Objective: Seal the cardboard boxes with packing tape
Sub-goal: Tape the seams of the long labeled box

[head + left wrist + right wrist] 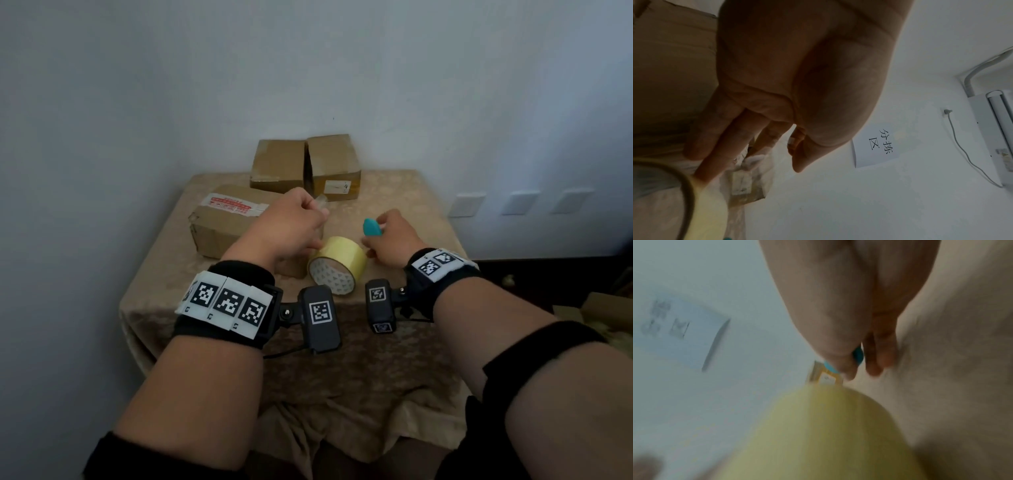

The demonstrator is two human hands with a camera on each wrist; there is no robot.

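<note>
The roll of yellow packing tape (337,265) lies on its side at the centre of the head view, on the beige tablecloth (394,359), its hole facing the lower left and its core axis running toward the upper right. The left hand (291,226) pinches a clear strip of tape (320,202) pulled up from the roll, its lower fingers touching the roll, and hides part of the long cardboard box (226,222) at centre left. The right hand (390,240) grips a teal tool (371,228), mostly hidden and blurred in the right wrist view; two more boxes (305,166) stand at the upper centre.

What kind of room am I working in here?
Probably a makeshift parcel-packing corner indoors: cardboard boxes on a cloth-covered table against a plain wall, a paper sign stuck on the wall, and an air conditioner.
</note>
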